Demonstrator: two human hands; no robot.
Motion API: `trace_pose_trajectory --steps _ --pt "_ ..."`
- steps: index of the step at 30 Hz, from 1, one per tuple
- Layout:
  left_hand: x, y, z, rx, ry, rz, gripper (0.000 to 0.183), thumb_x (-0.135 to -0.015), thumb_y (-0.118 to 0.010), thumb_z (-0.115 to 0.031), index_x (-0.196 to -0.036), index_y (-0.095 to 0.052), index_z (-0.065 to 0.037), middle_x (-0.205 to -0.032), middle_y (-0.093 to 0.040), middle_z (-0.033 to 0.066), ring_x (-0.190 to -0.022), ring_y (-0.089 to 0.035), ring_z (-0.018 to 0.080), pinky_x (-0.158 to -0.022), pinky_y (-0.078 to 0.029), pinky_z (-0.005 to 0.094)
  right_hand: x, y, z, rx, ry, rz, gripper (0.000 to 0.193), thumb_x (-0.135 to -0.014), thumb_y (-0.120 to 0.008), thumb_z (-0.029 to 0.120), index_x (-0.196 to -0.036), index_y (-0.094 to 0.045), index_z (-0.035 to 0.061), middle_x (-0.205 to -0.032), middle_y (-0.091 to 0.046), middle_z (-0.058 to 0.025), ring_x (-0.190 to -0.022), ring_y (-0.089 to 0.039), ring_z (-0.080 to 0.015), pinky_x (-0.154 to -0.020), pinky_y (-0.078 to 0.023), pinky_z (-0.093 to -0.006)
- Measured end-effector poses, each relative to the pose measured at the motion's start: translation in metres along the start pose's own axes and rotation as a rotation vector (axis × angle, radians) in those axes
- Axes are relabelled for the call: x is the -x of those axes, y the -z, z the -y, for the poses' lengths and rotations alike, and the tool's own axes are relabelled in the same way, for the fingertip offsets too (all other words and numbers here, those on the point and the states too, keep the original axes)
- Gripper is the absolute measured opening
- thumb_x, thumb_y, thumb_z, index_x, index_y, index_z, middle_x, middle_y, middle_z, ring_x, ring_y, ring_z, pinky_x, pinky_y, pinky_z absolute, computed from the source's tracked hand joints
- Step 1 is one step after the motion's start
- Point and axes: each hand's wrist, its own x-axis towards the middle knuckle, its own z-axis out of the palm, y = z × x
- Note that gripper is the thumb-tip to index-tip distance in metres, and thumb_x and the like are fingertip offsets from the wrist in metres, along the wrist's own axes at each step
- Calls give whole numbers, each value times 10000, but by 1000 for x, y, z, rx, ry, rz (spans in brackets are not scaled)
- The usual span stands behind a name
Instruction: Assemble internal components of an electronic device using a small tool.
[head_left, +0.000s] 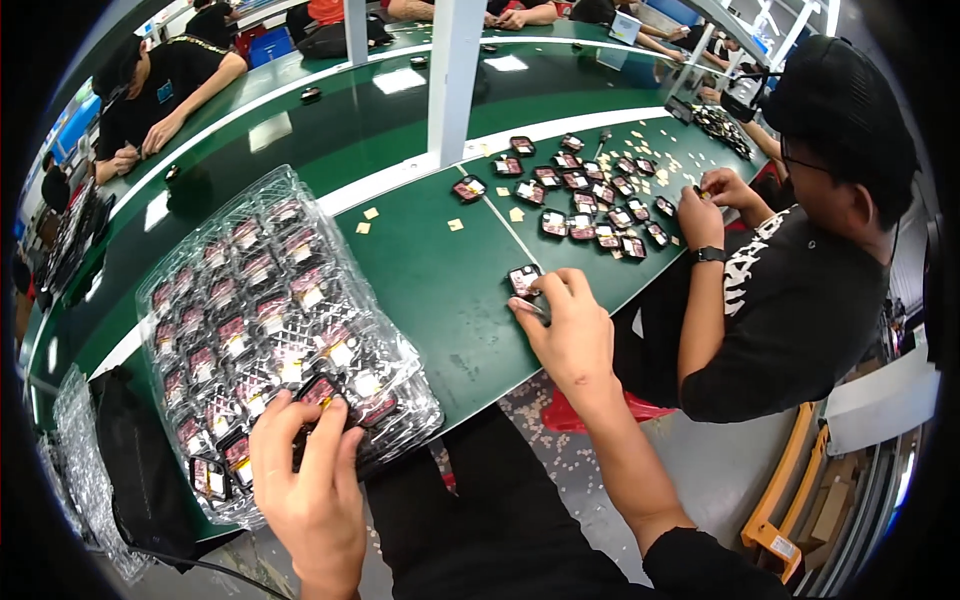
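1. Head view, and we look down on both our hands at the green desk [410, 270], left over a tray, right over bare green.
2. Our left hand [312, 490] is at the near edge of the clear plastic tray [378, 312]; its fingers [328, 420] are curled, thumb a little apart, touching a tilted black unit [318, 388]. Whether they grip it, we cannot tell.
3. Rows of similar black-rimmed units fill that tray, pink and white on their faces, and the plastic throws plenty of glare.
4. Over to our right hand [575, 345]: thumb and forefinger are nearly together, pinching a single dark unit [522, 279] by its near end, low at the desk. Whether it touches the surface, we cannot tell.
5. Beyond it, a loose cluster of units [580, 203] spreads across the desk, with pale yellow squares [456, 225] scattered around.
6. On our right sits a co-worker [800, 300] in black, both hands close together at a small item, a dark watch [710, 254] on one wrist.
7. Past the grey post [453, 80] we see a green conveyor [370, 120] and more people along its far side.
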Motion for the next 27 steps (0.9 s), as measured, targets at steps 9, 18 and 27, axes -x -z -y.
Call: trace_pose_trajectory --steps 9,18,27 --pt "2 18 3 -70 -131 141 280 -800 -768 -32 -1054 -670 31 -1055 -614 152 -1065 -625 352 -967 -507 454 -4 1 7 0 -51 -18 328 -844 -784 356 -949 -635 83 -1045 -618 -80 -699 -677 -331 -596 -537 -455" --pt "-1 22 4 -47 -129 100 278 -815 -780 -43 -1092 -753 -48 -1118 -692 108 -1068 -642 319 -936 -486 412 -1 -1 4 -46 39 -41 263 -798 -792 248 -925 -626 87 -1018 -622 -51 -695 -664 -332 -628 -540 -454" --pt "9 27 -5 108 -230 -117 218 -835 -768 -1 -1045 -713 -23 -1107 -659 168 -1110 -639 394 -961 -522 482 11 0 16 -137 149 4 290 -749 -836 180 -918 -638 54 -1010 -656 -58 -805 -684 -289 -646 -552 -416"
